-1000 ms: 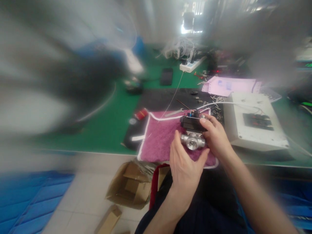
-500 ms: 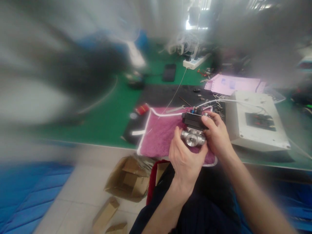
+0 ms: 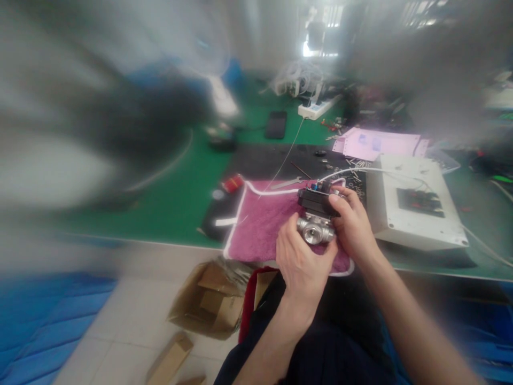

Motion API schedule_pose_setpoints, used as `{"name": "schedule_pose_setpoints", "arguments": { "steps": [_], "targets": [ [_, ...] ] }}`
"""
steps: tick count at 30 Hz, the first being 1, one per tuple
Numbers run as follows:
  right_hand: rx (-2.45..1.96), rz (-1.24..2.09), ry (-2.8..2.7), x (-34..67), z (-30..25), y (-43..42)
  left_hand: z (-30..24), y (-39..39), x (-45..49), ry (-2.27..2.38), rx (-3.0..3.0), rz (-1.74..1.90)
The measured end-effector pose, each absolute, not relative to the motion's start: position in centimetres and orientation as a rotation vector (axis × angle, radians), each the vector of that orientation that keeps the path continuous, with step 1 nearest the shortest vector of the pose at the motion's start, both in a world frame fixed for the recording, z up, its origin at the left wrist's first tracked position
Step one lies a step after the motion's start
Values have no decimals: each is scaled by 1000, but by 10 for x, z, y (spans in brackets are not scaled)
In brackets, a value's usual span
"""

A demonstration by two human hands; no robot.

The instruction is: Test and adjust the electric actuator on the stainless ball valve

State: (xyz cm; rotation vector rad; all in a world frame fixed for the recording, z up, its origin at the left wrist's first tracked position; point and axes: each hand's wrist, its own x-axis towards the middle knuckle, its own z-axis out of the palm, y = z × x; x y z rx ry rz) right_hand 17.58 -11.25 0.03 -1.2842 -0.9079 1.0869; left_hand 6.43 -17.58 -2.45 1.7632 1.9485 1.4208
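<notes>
Between my hands is a motorized ball valve (image 3: 314, 232), a silvery metal body with round ports under a black actuator box (image 3: 315, 200). My left hand (image 3: 302, 259) wraps round the metal body, its thumb and fingers on opposite sides. The black box's right side is gripped by my right hand (image 3: 352, 224), thumb on the front and fingers behind. A white cable (image 3: 348, 170) runs from the top of the actuator to a pale box with a dark panel (image 3: 412, 214). Below the valve lies a purple cloth (image 3: 256, 230) with white edging.
A wrench (image 3: 286, 183) and a thin rod (image 3: 300, 170) lie behind the valve. Several screws (image 3: 358, 176) are scattered on the black mat (image 3: 256, 158). Pink papers (image 3: 380, 143), a phone (image 3: 276, 124) and a power strip (image 3: 318, 108) sit farther back. A cardboard box (image 3: 188, 299) stands on the floor.
The view has shifted slightly, so the bench appears a little lower and farther left. Both hands keep their hold on the valve, with hardly any movement relative to the cloth.
</notes>
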Motion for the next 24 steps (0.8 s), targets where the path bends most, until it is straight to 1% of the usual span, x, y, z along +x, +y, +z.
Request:
{"name": "schedule_pose_setpoints", "arguments": {
  "steps": [6,14,18,24],
  "targets": [
    [-1361,988,-945,172,-1,-113,-26,-176,58,1928,1897,1276],
    [-1420,637,-977,170,1,-114,-21,-176,55,1927,1983,1230],
    [-1404,530,-982,175,2,-111,-21,-175,56,1918,1995,1229],
    [-1399,343,-998,172,25,-140,-24,-173,57,1918,1979,1209]
  ]
}}
